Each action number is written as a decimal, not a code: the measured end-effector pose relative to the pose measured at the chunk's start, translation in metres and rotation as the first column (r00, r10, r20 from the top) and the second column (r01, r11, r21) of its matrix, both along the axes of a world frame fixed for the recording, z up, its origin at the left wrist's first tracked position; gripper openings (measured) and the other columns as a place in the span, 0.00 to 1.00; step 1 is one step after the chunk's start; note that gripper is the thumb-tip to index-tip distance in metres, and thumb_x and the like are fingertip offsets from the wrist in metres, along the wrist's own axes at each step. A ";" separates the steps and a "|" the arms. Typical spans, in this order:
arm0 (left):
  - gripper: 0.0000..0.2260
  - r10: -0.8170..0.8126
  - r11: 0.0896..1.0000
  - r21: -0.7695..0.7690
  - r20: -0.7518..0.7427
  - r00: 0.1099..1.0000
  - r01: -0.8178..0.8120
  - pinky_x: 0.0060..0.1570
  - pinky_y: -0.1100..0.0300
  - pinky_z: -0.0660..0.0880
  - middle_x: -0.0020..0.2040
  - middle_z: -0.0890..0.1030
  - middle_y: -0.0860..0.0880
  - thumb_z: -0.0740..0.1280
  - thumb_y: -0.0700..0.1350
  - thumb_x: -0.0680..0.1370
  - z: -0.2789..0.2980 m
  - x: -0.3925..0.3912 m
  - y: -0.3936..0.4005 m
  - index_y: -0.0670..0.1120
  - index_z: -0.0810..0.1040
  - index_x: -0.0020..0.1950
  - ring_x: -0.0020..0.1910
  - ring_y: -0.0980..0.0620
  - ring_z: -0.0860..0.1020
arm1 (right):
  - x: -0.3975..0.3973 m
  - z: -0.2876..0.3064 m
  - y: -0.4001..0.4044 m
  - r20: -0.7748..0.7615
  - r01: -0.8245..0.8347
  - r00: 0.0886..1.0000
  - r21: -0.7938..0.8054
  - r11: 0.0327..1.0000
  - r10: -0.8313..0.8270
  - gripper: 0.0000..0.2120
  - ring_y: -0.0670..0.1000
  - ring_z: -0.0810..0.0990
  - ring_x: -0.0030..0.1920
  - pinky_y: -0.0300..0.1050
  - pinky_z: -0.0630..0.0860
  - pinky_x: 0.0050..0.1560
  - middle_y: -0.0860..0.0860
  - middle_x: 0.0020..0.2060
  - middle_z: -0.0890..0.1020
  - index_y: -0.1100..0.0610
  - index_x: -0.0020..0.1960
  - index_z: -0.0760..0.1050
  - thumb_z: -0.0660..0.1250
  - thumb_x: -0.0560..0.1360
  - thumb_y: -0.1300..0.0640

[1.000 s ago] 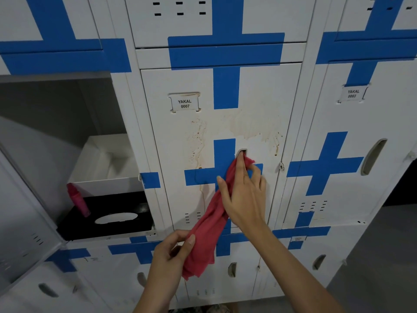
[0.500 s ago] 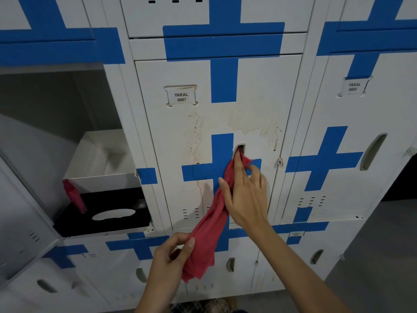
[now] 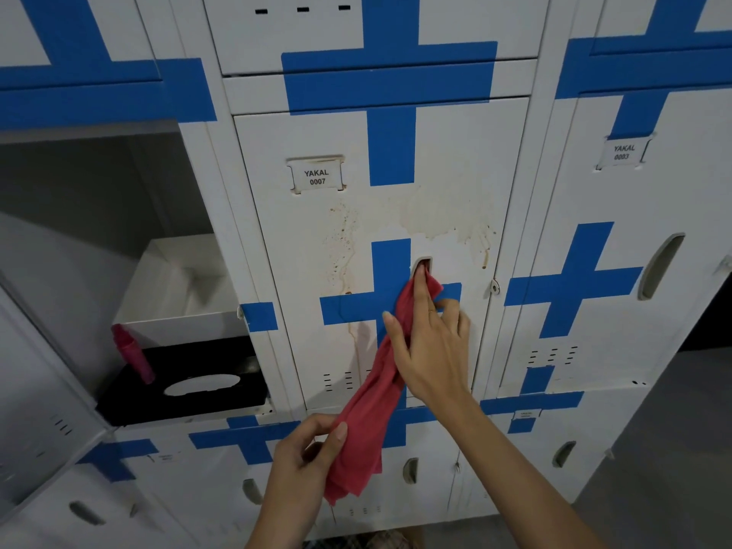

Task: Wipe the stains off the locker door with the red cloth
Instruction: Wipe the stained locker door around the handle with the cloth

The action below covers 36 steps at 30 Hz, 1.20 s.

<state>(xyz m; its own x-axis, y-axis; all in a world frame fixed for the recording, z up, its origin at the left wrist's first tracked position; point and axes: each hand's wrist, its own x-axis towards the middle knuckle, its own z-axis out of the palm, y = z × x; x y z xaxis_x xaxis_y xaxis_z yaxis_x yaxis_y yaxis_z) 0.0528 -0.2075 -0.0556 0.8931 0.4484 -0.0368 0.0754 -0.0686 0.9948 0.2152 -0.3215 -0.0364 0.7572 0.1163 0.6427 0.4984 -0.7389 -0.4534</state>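
Hanging in a long twisted strip down the front of the white metal locker door (image 3: 447, 152) labelled YAKAL 0007, the red cloth (image 3: 370, 425) runs from the door's handle slot (image 3: 423, 265) to below the door's bottom edge. Its top end is pushed against the lower part of that slot by the right hand (image 3: 429, 346), whose forefinger points up into the recess while the thumb lies along the cloth's left side and the other fingers curl against the door. The lower end is pinched between thumb and fingers of the left hand (image 3: 307, 455), closed around the fabric in front of the lower row of lockers.

Brownish stains (image 3: 439, 219) spread across the door above the slot, with specks and a thin drip line (image 3: 344, 247) running down on the left, crossing the blue tape cross (image 3: 348, 309).

To the left, a locker compartment (image 3: 99, 200) stands open, its door (image 3: 35, 398) swung out toward the camera. Inside sit a white open box (image 3: 178, 322) and, in front of it, a black tissue box (image 3: 222, 358) with an oval opening; a pink bottle (image 3: 132, 352) leans beside them. A neighbouring locker on the right carries a YAKAL 0003 label (image 3: 624, 152).
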 end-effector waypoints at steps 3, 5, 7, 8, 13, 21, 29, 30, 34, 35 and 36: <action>0.07 0.013 1.000 -0.013 0.012 1.000 -0.013 0.43 0.63 0.74 0.41 0.85 0.50 0.68 0.42 0.76 -0.001 0.001 0.002 0.47 0.84 0.40 0.44 0.49 0.82 | 0.003 0.001 0.008 -0.019 -0.042 0.999 0.098 0.994 0.044 0.36 0.48 0.65 0.51 0.40 0.57 0.51 0.43 0.42 0.77 0.50 0.79 0.40 0.44 0.78 0.33; 0.08 0.014 1.000 -0.018 0.020 1.000 -0.014 0.45 0.60 0.74 0.40 0.85 0.50 0.68 0.41 0.76 0.000 0.001 0.002 0.48 0.84 0.39 0.43 0.50 0.82 | 0.003 0.002 0.014 -0.027 -0.068 0.997 0.168 0.983 0.074 0.36 0.47 0.62 0.50 0.40 0.59 0.50 0.42 0.41 0.75 0.48 0.79 0.39 0.43 0.77 0.32; 0.09 0.008 1.000 -0.012 0.025 1.000 -0.008 0.44 0.60 0.73 0.40 0.85 0.50 0.68 0.41 0.76 0.001 0.000 0.003 0.50 0.84 0.37 0.42 0.51 0.82 | 0.003 0.001 0.018 -0.035 -0.071 0.996 0.214 0.974 0.080 0.37 0.46 0.61 0.52 0.40 0.59 0.52 0.42 0.44 0.75 0.47 0.79 0.39 0.42 0.76 0.31; 0.09 0.006 1.000 -0.011 0.024 1.000 -0.005 0.43 0.60 0.74 0.40 0.85 0.49 0.68 0.41 0.76 0.001 -0.001 0.004 0.50 0.84 0.37 0.41 0.50 0.82 | 0.003 0.001 0.020 -0.042 -0.070 0.996 0.239 0.969 0.083 0.38 0.46 0.60 0.53 0.39 0.59 0.53 0.43 0.47 0.74 0.47 0.79 0.39 0.42 0.75 0.30; 0.07 0.017 1.000 0.001 0.026 1.000 -0.017 0.43 0.62 0.74 0.41 0.85 0.49 0.68 0.41 0.75 0.001 -0.002 0.008 0.47 0.84 0.40 0.41 0.51 0.82 | 0.002 0.000 0.019 -0.035 -0.089 0.994 0.302 0.949 0.104 0.38 0.49 0.60 0.65 0.42 0.58 0.63 0.43 0.55 0.70 0.48 0.79 0.43 0.48 0.75 0.31; 0.06 0.009 1.000 0.023 0.023 1.000 -0.010 0.45 0.60 0.75 0.42 0.85 0.50 0.68 0.42 0.75 -0.005 -0.005 0.012 0.44 0.83 0.42 0.43 0.50 0.82 | -0.001 -0.006 0.008 -0.024 -0.121 0.991 0.231 0.965 0.130 0.37 0.52 0.61 0.68 0.46 0.58 0.65 0.50 0.58 0.74 0.52 0.79 0.50 0.51 0.76 0.36; 0.06 -0.006 1.000 -0.014 0.017 1.000 0.007 0.46 0.60 0.73 0.42 0.85 0.49 0.68 0.45 0.74 -0.007 -0.002 0.008 0.46 0.84 0.42 0.46 0.48 0.81 | 0.000 0.005 0.010 -0.046 -0.120 0.989 0.289 0.950 0.139 0.37 0.49 0.60 0.65 0.44 0.58 0.64 0.54 0.63 0.68 0.50 0.79 0.49 0.48 0.75 0.33; 0.06 -0.007 1.000 -0.013 0.016 1.000 0.007 0.46 0.60 0.73 0.43 0.85 0.49 0.68 0.45 0.74 -0.008 -0.002 0.007 0.46 0.84 0.42 0.47 0.48 0.81 | 0.000 0.003 0.010 -0.052 -0.114 0.990 0.273 0.955 0.133 0.37 0.49 0.60 0.64 0.42 0.57 0.63 0.55 0.64 0.68 0.49 0.79 0.49 0.47 0.75 0.33; 0.06 -0.006 1.000 -0.008 -0.007 1.000 0.006 0.42 0.63 0.74 0.42 0.85 0.48 0.68 0.44 0.75 -0.012 -0.001 0.003 0.45 0.83 0.42 0.46 0.46 0.82 | -0.003 -0.007 0.001 -0.044 -0.098 0.994 0.118 0.988 0.103 0.35 0.53 0.63 0.67 0.45 0.58 0.64 0.53 0.56 0.77 0.51 0.79 0.51 0.49 0.77 0.36; 0.06 -0.009 1.000 0.003 -0.013 1.000 0.009 0.43 0.63 0.74 0.43 0.85 0.48 0.68 0.44 0.75 -0.014 -0.001 0.001 0.44 0.83 0.43 0.46 0.46 0.82 | -0.004 -0.011 -0.002 -0.029 -0.087 0.996 0.077 0.993 0.089 0.34 0.53 0.65 0.66 0.48 0.60 0.64 0.53 0.57 0.78 0.53 0.78 0.53 0.51 0.78 0.37; 0.06 -0.011 1.000 0.013 -0.019 1.000 0.011 0.44 0.63 0.74 0.43 0.85 0.48 0.68 0.44 0.75 -0.015 -0.001 0.000 0.44 0.83 0.43 0.47 0.47 0.82 | -0.006 -0.015 -0.004 -0.012 -0.078 0.997 0.039 0.996 0.078 0.34 0.54 0.66 0.65 0.49 0.61 0.64 0.52 0.58 0.78 0.55 0.78 0.55 0.53 0.78 0.38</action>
